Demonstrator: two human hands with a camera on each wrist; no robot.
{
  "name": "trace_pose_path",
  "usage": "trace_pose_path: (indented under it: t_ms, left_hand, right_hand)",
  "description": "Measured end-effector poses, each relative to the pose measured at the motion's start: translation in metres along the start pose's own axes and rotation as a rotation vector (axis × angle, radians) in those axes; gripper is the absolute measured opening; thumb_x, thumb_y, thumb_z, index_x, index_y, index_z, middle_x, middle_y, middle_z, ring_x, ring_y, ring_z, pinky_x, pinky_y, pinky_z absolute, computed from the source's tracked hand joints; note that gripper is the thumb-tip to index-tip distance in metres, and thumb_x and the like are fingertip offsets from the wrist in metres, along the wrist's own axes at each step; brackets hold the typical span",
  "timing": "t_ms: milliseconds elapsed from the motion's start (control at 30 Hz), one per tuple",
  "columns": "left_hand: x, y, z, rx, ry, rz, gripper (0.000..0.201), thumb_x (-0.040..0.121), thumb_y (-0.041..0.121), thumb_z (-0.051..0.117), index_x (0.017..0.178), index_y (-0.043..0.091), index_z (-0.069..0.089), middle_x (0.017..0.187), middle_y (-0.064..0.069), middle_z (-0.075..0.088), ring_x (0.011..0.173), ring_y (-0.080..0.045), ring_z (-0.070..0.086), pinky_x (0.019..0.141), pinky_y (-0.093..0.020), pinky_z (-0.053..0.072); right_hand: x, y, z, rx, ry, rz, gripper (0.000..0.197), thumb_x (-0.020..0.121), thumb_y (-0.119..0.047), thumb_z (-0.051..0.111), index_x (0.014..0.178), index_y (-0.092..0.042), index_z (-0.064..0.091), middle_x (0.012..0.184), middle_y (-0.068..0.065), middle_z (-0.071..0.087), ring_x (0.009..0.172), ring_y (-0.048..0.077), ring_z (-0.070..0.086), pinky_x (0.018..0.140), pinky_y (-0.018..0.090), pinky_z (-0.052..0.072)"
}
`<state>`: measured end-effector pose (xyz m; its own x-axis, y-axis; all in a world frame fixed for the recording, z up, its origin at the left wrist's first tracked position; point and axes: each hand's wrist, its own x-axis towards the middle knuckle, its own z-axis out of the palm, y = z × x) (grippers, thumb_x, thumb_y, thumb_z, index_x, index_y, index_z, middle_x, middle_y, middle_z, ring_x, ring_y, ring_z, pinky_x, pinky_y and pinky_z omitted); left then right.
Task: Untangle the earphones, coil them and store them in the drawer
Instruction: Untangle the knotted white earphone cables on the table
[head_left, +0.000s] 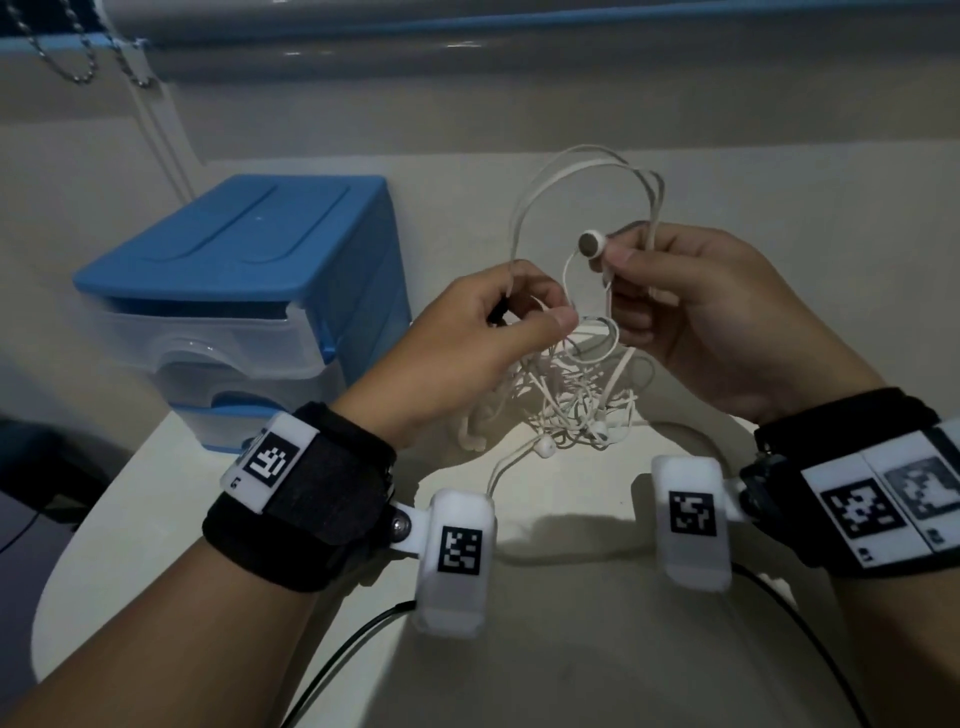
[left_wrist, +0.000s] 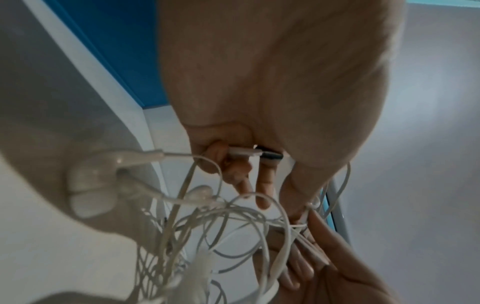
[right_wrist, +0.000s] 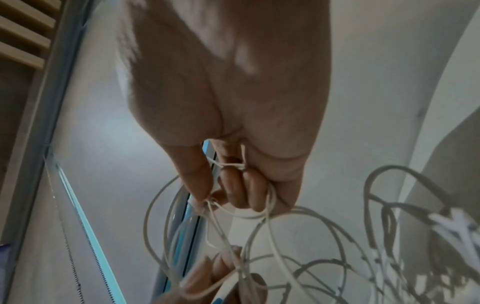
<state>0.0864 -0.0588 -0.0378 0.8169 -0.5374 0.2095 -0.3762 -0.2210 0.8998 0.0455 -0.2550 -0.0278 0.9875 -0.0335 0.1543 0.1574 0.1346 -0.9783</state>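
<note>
Earphones (head_left: 571, 395) are dangling tangled above the counter (head_left: 571, 649). Left hand (head_left: 483, 332) is pinching their cable; right hand (head_left: 691, 301) is pinching an earbud (head_left: 591, 242).

glossy white plastic earphones (head_left: 571, 384), smooth blue-and-clear plastic drawer unit (head_left: 244, 291), matt pale table (head_left: 571, 649), black cloth wristbands (head_left: 317, 499).
</note>
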Motion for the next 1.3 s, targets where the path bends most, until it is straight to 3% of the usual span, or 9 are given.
trace_pose_path:
  t_ms: [200,300,367,433,633,800,1000,1133,1300]
  left_hand:
    - [-0.002,0.002,0.002,-0.001,0.009,0.018,0.022,0.093,0.026,0.074,0.112,0.015,0.071,0.112,-0.006,0.073,0.108,-0.023,0.069,0.105,-0.055,0.049]
    - [0.0,0.001,0.002,-0.03,0.046,0.047,0.013,0.095,0.017,0.072,0.101,0.005,0.073,0.099,-0.018,0.073,0.088,-0.028,0.071,0.09,-0.043,0.057]
    - [0.001,0.002,0.001,-0.056,0.08,0.059,0.015,0.098,0.012,0.066,0.099,-0.002,0.072,0.084,-0.015,0.071,0.059,-0.001,0.062,0.065,-0.012,0.048]
    - [0.001,0.003,0.002,-0.074,0.122,0.059,0.016,0.099,0.008,0.062,0.099,-0.006,0.072,0.076,-0.007,0.067,0.046,0.006,0.052,0.052,-0.003,0.036]
    - [0.005,0.004,-0.001,-0.1,0.208,0.072,0.021,0.103,0.01,0.056,0.101,-0.006,0.07,0.077,-0.012,0.064,0.044,0.004,0.049,0.049,-0.004,0.034]
    - [0.003,0.001,-0.003,-0.024,0.189,0.061,0.016,0.101,0.011,0.061,0.098,0.002,0.074,0.069,-0.001,0.059,0.049,0.001,0.047,0.054,-0.009,0.035]
    - [0.002,0.002,-0.002,-0.075,0.102,-0.032,0.037,0.09,0.008,0.061,0.122,0.026,0.064,0.094,-0.004,0.052,0.057,0.001,0.047,0.057,-0.016,0.037]
    - [0.007,0.005,-0.002,-0.294,0.194,-0.047,0.031,0.079,0.021,0.047,0.107,0.017,0.061,0.095,0.0,0.055,0.058,-0.009,0.042,0.053,-0.024,0.029]
    - [0.006,0.002,-0.006,-0.162,0.261,0.0,0.032,0.108,0.019,0.045,0.098,0.007,0.073,0.087,-0.006,0.053,0.059,-0.011,0.043,0.055,-0.024,0.031]
  right_hand:
    - [-0.003,0.004,0.003,-0.194,-0.046,-0.022,0.014,0.101,-0.01,0.057,0.091,-0.012,0.066,0.072,-0.007,0.063,0.062,0.009,0.043,0.059,0.025,0.034]
    - [-0.002,0.005,0.003,-0.21,-0.049,-0.043,0.008,0.097,-0.01,0.063,0.1,-0.005,0.069,0.075,0.006,0.059,0.063,0.013,0.041,0.059,0.028,0.033]
    - [-0.002,0.005,0.001,-0.176,-0.071,-0.035,0.019,0.091,-0.011,0.07,0.106,-0.002,0.069,0.077,0.011,0.057,0.063,0.015,0.041,0.059,0.029,0.031]
    - [-0.003,0.003,-0.002,-0.157,-0.121,-0.008,0.029,0.081,-0.011,0.077,0.108,-0.004,0.07,0.075,0.01,0.055,0.064,0.016,0.046,0.059,0.029,0.031]
    - [-0.004,0.002,-0.009,-0.323,-0.224,0.051,0.032,0.08,0.006,0.075,0.109,-0.01,0.073,0.078,0.01,0.065,0.07,0.023,0.048,0.058,0.028,0.036]
    - [0.004,0.002,-0.011,-0.254,0.107,-0.037,0.021,0.089,0.009,0.06,0.092,-0.006,0.074,0.066,0.007,0.055,0.055,0.012,0.038,0.053,0.024,0.03]
    - [0.009,-0.001,-0.025,-0.365,0.299,-0.061,0.035,0.08,0.005,0.049,0.059,-0.013,0.071,0.059,0.007,0.049,0.051,0.014,0.034,0.047,0.026,0.024]
    - [0.01,0.009,-0.034,-0.586,0.209,0.045,0.028,0.084,0.005,0.048,0.066,-0.002,0.069,0.047,-0.004,0.05,0.045,0.009,0.035,0.051,0.027,0.025]
    - [0.009,0.009,-0.032,-0.7,0.203,0.084,0.024,0.062,-0.022,0.056,0.078,-0.015,0.074,0.072,0.001,0.068,0.07,0.02,0.056,0.068,0.038,0.041]
